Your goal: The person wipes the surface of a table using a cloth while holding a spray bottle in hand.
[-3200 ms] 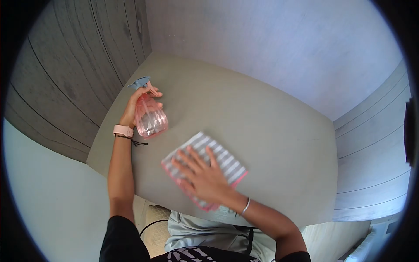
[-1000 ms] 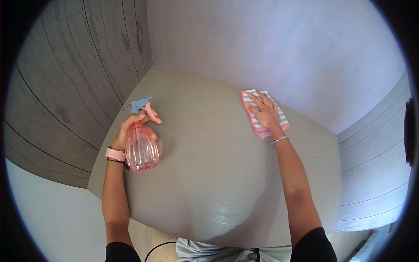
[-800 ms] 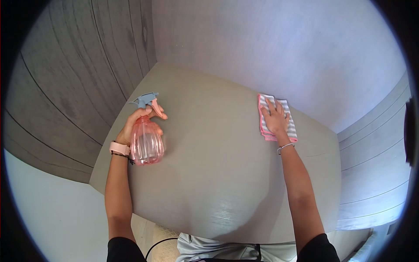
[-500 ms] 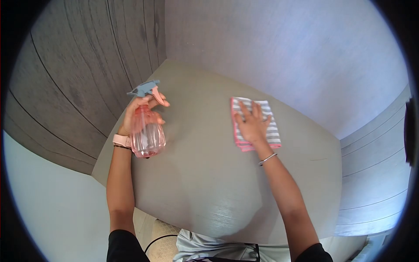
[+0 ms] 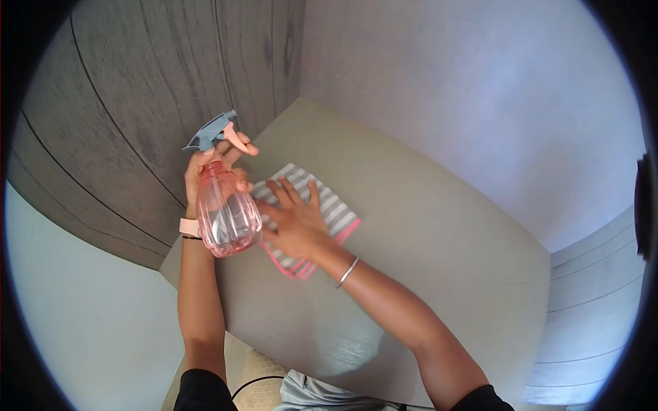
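Observation:
My left hand [image 5: 200, 179] is wrapped round the neck of a clear pink spray bottle [image 5: 229, 222] with a blue-grey head and a pink trigger. The bottle is held up over the table's left side, tilted a little. My right hand [image 5: 296, 220] lies flat with fingers spread on a grey-and-white striped cloth [image 5: 337, 214] edged in pink. Under that palm the cloth rests on the grey table [image 5: 439, 274], just right of the bottle. Part of the cloth is hidden by the hand and the bottle.
Wood-patterned panelling [image 5: 137, 103] stands along the table's left edge. A pale wall [image 5: 466, 103] borders the far side, and lighter panelling [image 5: 589, 301] is at the right. A wet-looking shiny patch [image 5: 353, 346] shows near the front edge.
My right hand has slid the cloth leftward across the table, close to the bottle, and the cloth has turned. My left hand still holds the spray bottle, tilted slightly more. The view has shifted.

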The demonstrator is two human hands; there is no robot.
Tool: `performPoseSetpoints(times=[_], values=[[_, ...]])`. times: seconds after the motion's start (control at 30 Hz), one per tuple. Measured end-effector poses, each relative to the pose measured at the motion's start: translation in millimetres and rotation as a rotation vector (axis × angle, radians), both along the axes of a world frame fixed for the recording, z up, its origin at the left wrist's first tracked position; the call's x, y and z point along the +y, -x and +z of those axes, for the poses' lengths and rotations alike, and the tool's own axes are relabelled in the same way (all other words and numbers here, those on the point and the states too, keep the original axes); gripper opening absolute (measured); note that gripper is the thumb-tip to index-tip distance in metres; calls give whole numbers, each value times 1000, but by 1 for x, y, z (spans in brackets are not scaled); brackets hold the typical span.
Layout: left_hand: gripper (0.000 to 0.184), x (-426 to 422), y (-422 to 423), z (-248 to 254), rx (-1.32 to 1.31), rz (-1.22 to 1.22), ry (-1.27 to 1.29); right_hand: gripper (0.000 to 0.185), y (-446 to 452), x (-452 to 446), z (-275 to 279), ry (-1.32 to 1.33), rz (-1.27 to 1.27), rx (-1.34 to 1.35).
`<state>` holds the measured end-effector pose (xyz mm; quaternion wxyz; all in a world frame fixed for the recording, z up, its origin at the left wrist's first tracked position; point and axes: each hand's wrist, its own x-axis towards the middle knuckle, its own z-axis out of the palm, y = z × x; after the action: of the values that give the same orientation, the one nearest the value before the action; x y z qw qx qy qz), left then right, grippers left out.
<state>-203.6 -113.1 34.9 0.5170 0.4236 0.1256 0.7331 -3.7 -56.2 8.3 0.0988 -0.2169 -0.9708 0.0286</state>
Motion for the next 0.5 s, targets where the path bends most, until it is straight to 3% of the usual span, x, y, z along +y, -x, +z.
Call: performPoseSetpoints(times=[0.17, 0.27, 0.33, 0.5], values=[[59, 10, 14, -7, 21, -163, -16, 58, 42, 62, 7, -6, -73, 55], [57, 5, 14, -12, 30, -73, 31, 60, 46, 91, 7, -30, -198, 51], [57, 9, 10, -9, -3, -178, -6, 60, 33, 106, 11, -60, -319, 45], [56, 6, -6, -5, 40, -99, 96, 61, -33, 129, 24, -24, -553, 42]])
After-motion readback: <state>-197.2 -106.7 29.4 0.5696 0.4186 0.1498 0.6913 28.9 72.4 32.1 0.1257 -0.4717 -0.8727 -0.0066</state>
